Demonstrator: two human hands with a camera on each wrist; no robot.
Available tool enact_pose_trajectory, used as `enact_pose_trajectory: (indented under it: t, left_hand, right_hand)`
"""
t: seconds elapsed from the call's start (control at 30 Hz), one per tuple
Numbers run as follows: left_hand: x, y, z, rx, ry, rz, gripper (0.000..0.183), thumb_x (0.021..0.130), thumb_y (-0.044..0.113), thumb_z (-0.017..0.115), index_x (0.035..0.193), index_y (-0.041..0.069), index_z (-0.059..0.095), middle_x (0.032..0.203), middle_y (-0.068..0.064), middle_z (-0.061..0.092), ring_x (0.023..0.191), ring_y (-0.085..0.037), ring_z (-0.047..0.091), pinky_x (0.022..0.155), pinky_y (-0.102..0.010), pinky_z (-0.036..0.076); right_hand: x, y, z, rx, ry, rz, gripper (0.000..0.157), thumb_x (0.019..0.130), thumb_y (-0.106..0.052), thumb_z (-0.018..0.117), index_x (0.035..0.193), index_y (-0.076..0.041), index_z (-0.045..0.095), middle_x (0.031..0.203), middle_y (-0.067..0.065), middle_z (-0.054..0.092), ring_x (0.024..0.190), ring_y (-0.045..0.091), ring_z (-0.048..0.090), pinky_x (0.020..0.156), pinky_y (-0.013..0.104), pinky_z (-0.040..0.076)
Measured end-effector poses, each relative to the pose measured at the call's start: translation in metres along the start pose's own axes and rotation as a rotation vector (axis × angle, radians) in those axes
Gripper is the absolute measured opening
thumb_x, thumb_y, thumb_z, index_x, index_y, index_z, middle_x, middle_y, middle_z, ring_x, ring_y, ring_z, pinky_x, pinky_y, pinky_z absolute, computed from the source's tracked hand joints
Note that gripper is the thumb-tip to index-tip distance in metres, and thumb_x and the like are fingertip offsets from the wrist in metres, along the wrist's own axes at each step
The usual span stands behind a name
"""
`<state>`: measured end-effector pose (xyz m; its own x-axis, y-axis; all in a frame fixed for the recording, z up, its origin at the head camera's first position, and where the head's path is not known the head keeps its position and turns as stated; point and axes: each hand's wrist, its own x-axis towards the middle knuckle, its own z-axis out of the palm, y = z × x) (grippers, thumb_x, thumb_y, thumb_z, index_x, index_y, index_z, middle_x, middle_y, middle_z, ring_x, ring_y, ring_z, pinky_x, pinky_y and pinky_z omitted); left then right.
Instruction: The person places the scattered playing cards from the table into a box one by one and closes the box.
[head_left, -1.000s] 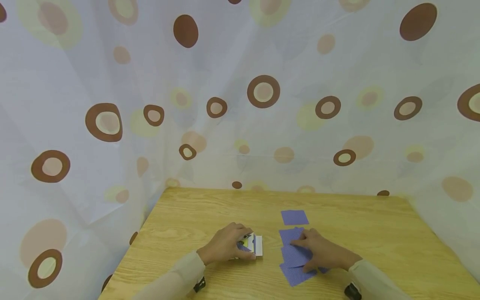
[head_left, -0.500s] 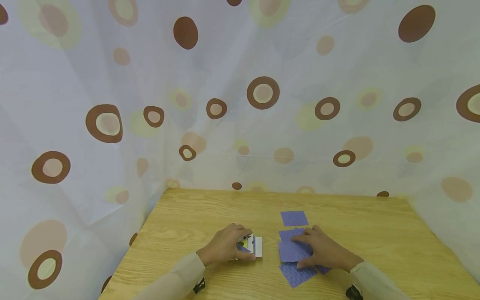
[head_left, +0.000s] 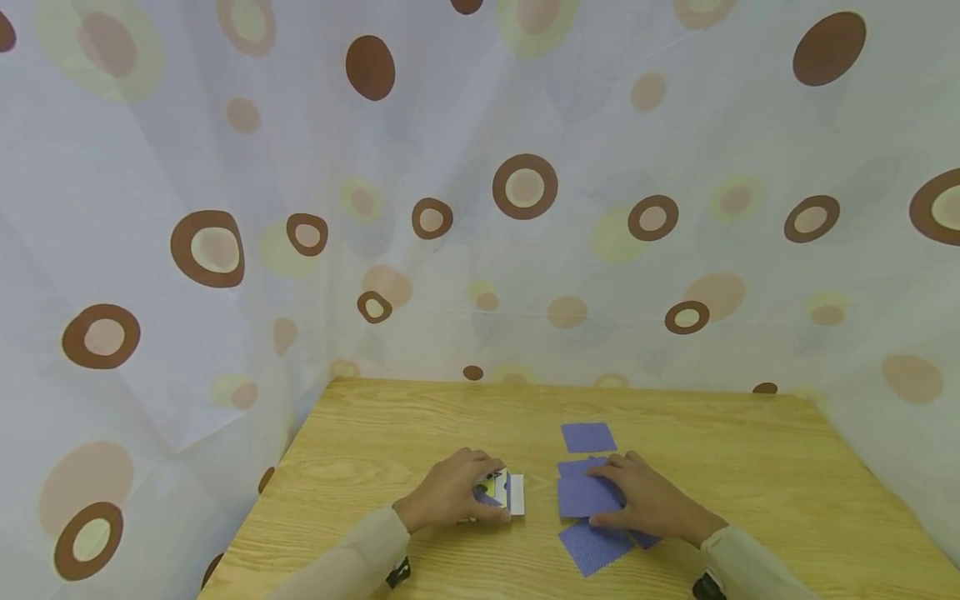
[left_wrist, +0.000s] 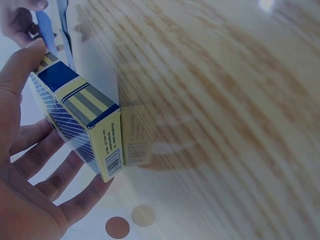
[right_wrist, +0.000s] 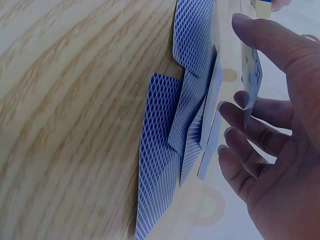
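My left hand grips a playing card box by its sides, thumb on one edge and fingers along the other. In the head view the box's white flap points right, with a printed card face beside it. Over the spread cards on the right, my right hand holds a blue-backed playing card between thumb and fingers. In the right wrist view this held card is seen nearly edge-on, apart from the table. Several blue patterned cards lie loosely overlapped below it.
A single blue-backed card lies apart, beyond the others. Another card of the spread lies nearest my body, turned at an angle. Everything rests on a wooden table, with a dotted curtain behind and at the sides.
My right hand has picked a card up from the spread and moved it slightly away from me, over the others. My left hand keeps its hold on the box, unmoved.
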<state>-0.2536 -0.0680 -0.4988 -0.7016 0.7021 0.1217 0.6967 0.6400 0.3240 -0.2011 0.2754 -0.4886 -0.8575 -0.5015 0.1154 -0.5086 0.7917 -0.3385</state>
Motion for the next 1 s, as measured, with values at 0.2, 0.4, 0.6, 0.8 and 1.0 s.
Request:
enact_pose_trajectory:
  t: [0.2,0.4,0.6,0.8,1.0]
  left_hand:
    - [0.001,-0.002,0.001,-0.003,0.005,0.008,0.079,0.083,0.068,0.075,0.141,0.015,0.063,0.132,0.003,0.064,0.11,-0.012,0.056,0.08,-0.025,0.05]
    - [0.001,-0.001,0.001,-0.007,0.001,0.008,0.078,0.083,0.067,0.074,0.141,0.015,0.063,0.132,0.002,0.065,0.109,-0.012,0.056,0.08,-0.025,0.05]
    - [0.002,-0.001,0.0,0.005,0.003,0.007,0.078,0.083,0.067,0.075,0.141,0.016,0.063,0.131,0.002,0.065,0.108,-0.011,0.056,0.08,-0.024,0.049]
    - [0.001,-0.001,0.0,0.025,0.019,0.024,0.079,0.082,0.068,0.075,0.139,0.015,0.065,0.129,0.002,0.066,0.108,-0.011,0.057,0.081,-0.025,0.051]
    - [0.001,-0.002,0.002,0.024,0.017,0.022,0.079,0.082,0.069,0.074,0.14,0.015,0.064,0.13,0.002,0.066,0.109,-0.011,0.057,0.082,-0.025,0.051]
  right_hand:
    - [0.001,-0.002,-0.001,0.001,0.022,0.007,0.077,0.082,-0.06,0.08,0.131,-0.003,0.065,0.127,0.011,0.062,0.098,0.018,0.046,0.082,0.043,0.05]
    - [0.003,-0.002,-0.001,-0.003,0.035,0.004,0.076,0.082,-0.06,0.08,0.132,-0.004,0.065,0.125,0.011,0.063,0.099,0.018,0.047,0.082,0.044,0.049]
    - [0.005,-0.005,-0.001,0.0,0.053,0.005,0.076,0.082,-0.059,0.08,0.132,-0.004,0.066,0.124,0.011,0.063,0.1,0.019,0.048,0.081,0.043,0.049]
    - [0.006,-0.01,-0.002,-0.008,0.065,0.004,0.076,0.081,-0.059,0.081,0.131,-0.003,0.066,0.122,0.009,0.064,0.101,0.02,0.05,0.081,0.041,0.051]
    - [0.01,-0.012,-0.001,0.029,0.054,0.009,0.078,0.082,-0.057,0.082,0.133,-0.001,0.064,0.122,0.011,0.061,0.104,0.024,0.053,0.082,0.043,0.052]
